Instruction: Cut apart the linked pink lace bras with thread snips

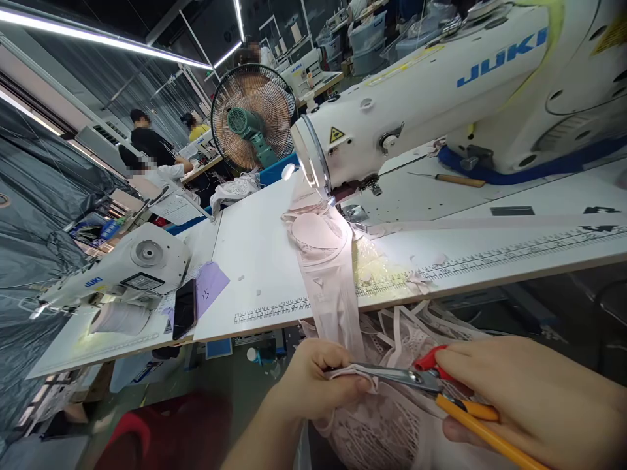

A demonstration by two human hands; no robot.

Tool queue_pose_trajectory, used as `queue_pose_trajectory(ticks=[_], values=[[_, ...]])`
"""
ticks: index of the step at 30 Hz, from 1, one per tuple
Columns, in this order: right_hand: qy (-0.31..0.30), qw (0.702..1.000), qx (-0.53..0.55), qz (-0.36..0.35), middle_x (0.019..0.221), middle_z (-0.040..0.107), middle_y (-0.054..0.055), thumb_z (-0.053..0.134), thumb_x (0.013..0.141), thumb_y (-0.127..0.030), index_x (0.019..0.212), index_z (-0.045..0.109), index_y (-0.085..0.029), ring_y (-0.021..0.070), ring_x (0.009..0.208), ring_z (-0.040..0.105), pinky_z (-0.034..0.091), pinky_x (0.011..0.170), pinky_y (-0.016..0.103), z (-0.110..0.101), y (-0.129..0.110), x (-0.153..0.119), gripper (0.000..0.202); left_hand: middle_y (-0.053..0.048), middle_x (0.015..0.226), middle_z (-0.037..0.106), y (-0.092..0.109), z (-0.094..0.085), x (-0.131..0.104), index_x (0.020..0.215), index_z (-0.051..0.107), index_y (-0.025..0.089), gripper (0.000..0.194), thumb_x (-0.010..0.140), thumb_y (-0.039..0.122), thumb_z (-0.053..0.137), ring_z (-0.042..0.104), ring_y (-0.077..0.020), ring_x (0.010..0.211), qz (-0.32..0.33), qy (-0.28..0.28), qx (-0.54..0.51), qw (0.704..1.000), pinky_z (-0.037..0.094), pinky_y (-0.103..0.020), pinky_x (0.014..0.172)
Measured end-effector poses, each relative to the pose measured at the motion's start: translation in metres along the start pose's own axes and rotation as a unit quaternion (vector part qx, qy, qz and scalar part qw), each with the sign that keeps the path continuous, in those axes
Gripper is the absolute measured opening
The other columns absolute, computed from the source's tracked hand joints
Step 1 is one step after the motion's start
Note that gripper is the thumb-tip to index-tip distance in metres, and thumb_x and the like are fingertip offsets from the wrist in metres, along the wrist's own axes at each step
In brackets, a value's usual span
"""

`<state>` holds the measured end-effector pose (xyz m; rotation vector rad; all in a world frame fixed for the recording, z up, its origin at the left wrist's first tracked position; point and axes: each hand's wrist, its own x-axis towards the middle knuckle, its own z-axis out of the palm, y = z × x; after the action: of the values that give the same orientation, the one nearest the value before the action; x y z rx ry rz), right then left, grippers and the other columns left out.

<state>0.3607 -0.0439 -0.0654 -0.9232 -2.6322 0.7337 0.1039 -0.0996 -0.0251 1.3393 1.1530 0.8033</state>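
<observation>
My left hand [321, 382] pinches the edge of a pale pink lace garment [377, 424] below the table's front edge. In my right hand [533, 398] are scissors [406, 375] with red and orange handles, their blades lying at the fabric beside my left fingertips. A yellow-orange stick [490, 434] also runs under my right hand. From my left hand a pink fabric strip leads up to a moulded cup piece [318, 232], which lies under the head of a white sewing machine [362, 137].
The white table [264, 261] has a printed ruler and fabric scraps. A phone [185, 310], purple paper [210, 284], thread cone [120, 318] and second machine [147, 261] are left. An awl [460, 179] lies right; a fan [252, 117] and people are behind.
</observation>
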Motion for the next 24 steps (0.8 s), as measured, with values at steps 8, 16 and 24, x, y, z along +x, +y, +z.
queue_pose_trajectory(ticks=[8,16,24], values=[[-0.112,0.991,0.019,0.071,0.068,0.067,0.0,0.063,0.079,-0.065,0.068,0.055,-0.03,0.0276,0.06,0.063,0.032,0.052,0.036,-0.006,-0.004,0.002,0.038,-0.003,0.054,0.054,0.003,0.0,0.002,0.065,0.071,0.009,0.039,0.076,0.046,0.073,0.043,-0.0087,0.047,-0.01,-0.004,0.011,1.0,0.031,-0.021,0.044],[-0.186,0.974,0.035,0.124,0.077,0.069,0.002,0.061,0.082,-0.058,0.07,0.056,-0.028,0.0297,0.073,0.065,0.04,0.065,0.038,-0.015,-0.012,0.008,0.033,-0.003,0.054,0.054,0.005,0.0,0.002,0.061,0.068,0.01,0.041,0.076,0.048,0.072,0.043,-0.0088,0.047,-0.012,-0.008,0.012,1.0,0.032,-0.021,0.045],[-0.158,0.98,0.071,0.094,0.074,0.066,0.002,0.057,0.084,-0.048,0.07,0.055,-0.026,0.0252,0.067,0.06,0.035,0.061,0.035,-0.023,-0.008,0.009,0.026,-0.004,0.056,0.056,0.0,-0.002,0.002,0.062,0.068,0.011,0.043,0.073,0.052,0.074,0.044,-0.0102,0.049,-0.038,-0.006,-0.006,0.999,0.032,-0.024,0.048]])
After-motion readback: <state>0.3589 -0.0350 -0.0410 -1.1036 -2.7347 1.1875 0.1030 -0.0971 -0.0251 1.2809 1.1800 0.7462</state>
